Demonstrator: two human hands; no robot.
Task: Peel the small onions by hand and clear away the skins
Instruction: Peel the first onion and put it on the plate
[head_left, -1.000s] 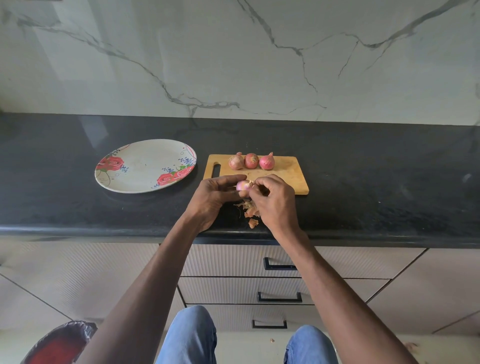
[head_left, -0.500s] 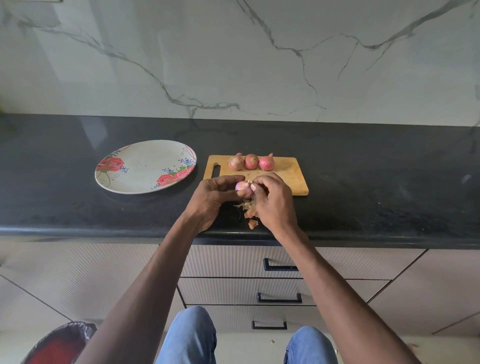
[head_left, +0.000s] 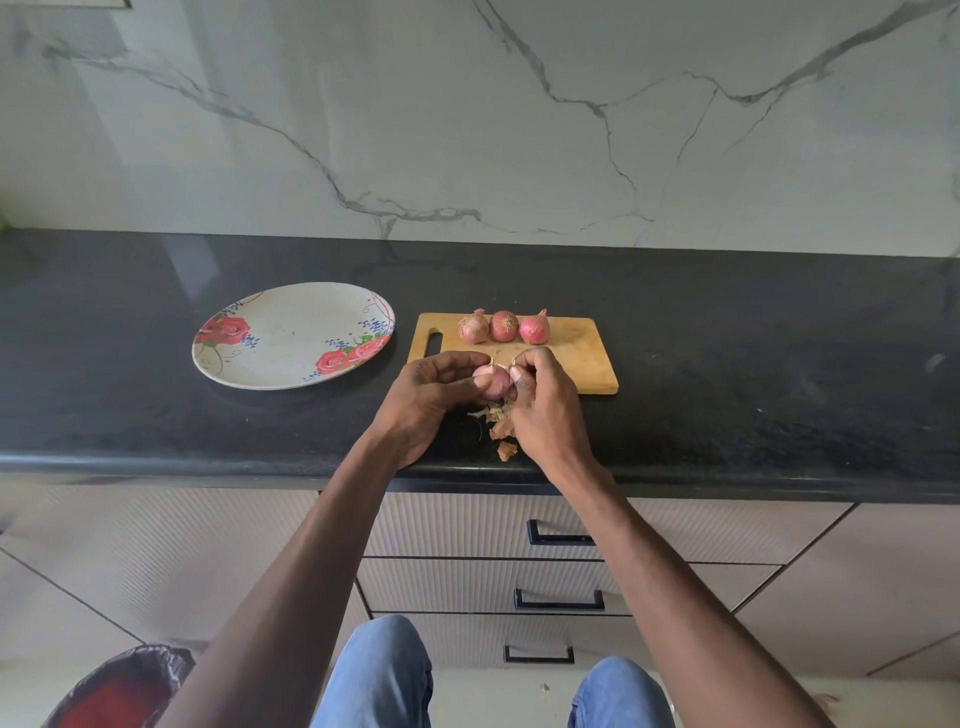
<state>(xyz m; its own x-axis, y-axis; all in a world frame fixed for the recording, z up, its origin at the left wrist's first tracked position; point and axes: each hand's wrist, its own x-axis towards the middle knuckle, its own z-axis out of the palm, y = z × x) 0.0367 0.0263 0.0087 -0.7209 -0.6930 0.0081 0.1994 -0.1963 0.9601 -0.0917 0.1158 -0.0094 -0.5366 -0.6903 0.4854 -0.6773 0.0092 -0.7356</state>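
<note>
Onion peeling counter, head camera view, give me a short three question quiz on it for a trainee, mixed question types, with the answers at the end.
1. True or false: the floral plate has peeled onions on it.
2. Multiple choice: where do the three unpeeled onions sit? A) on the plate B) along the far edge of the cutting board C) on the countertop beside the board
3. Short answer: where are the loose skins piling up?

Key
1. False; the plate holds nothing.
2. B.
3. On the countertop near its front edge, below the left hand and right hand, which both grip the held onion.
</note>
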